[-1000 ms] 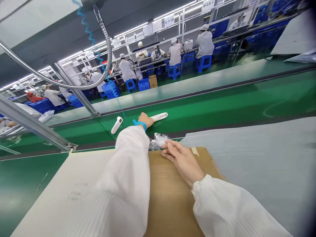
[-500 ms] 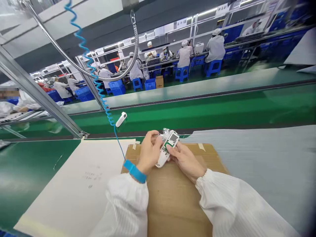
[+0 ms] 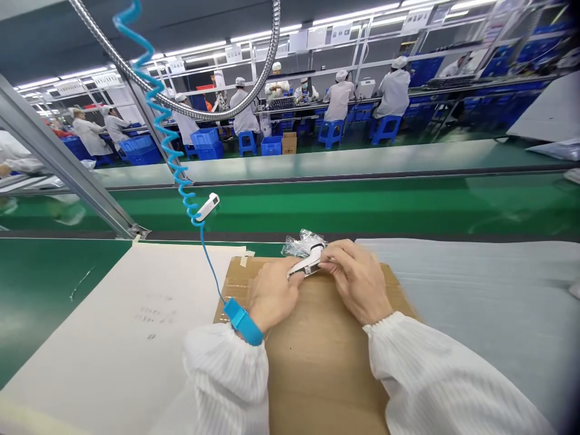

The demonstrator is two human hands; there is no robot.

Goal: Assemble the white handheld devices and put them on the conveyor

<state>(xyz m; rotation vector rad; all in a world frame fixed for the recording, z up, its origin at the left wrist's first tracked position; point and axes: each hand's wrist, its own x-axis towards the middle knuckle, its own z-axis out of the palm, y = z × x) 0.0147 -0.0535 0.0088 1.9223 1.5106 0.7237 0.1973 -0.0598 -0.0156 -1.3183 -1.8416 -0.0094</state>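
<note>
Fingers [image 3: 333, 258] of our right hand [image 3: 357, 283] curl over the far end of a slim white device [image 3: 304, 266], and those of our left hand [image 3: 272, 293] pinch its near end. Both hands are closed on it, and it sits tilted over the far part of the cardboard sheet [image 3: 317, 362].

Nearer than the fingers, that cardboard runs as a broad flat stretch between our two sleeves to the bottom of the view. A blue strap [image 3: 242, 320] circles the left wrist, and its coiled cord [image 3: 167, 136] climbs away up and to the left.

Left of the fingers, the cardboard's edge meets a wide pale sheet [image 3: 127, 326]. Right of them lies a flat grey foam sheet [image 3: 475, 290].

Just beyond the fingertips, a crumpled clear bag [image 3: 299, 243] rests at the cardboard's far edge. We cannot tell whether it touches the device.

Past the bag, a dark strip edges the green belt [image 3: 362, 208]. A second white device [image 3: 208, 207] lies there, well to the left, beside the cord. A slanted metal rail [image 3: 58, 160] bounds the far left, and a flexible hose [image 3: 226, 113] arcs overhead.

Farthest off, people in white coats [image 3: 394, 90] sit at another line.
</note>
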